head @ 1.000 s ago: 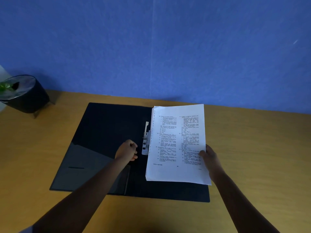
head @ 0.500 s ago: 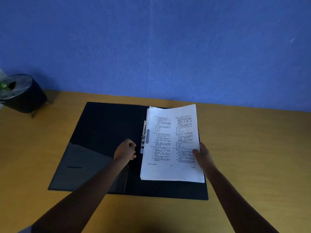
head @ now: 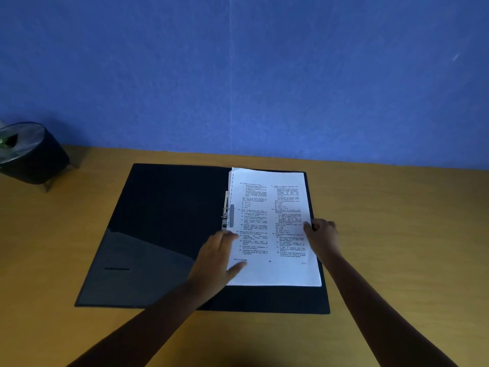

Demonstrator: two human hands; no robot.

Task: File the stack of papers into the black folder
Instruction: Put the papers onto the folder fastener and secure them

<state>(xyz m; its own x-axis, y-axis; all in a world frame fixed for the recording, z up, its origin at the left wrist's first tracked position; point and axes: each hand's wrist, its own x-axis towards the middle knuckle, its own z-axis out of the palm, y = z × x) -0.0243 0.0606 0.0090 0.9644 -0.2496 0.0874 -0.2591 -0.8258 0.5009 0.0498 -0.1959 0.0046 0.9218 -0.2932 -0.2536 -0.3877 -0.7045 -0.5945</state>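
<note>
— Lying on the right half of the open black folder (head: pixel 164 221), the stack of papers (head: pixel 272 229) shows its printed side up, two columns of small text too fine to read. Its left edge sits against the metal clip (head: pixel 226 213) at the spine.

— And the hands?

— The left hand (head: pixel 217 258) is spread flat, fingers loose and gripping nothing, its fingertips and thumb resting on the lower left part of the top sheet. The right hand (head: pixel 321 231) pinches the stack at its right edge, thumb on top, the other fingers curled at or under the edge.

— Where does the folder sit?

— Flat on the wooden table (head: pixel 397 234), roughly midway between its left and right sides, its far edge near the back edge by the wall. The left cover has a glossy inner pocket (head: pixel 127 268) at its near corner, catching a dull reflection.

— Anything else on the surface?

— A dark round pot (head: pixel 34 154) on small legs, at the far left corner, well apart from the folder, with a bit of green leaf (head: pixel 5 140) showing at the frame's edge.

— The room?

— Dim. A plain blue wall (head: pixel 238 75) rises straight behind the table, with a faint vertical seam near its middle.
</note>
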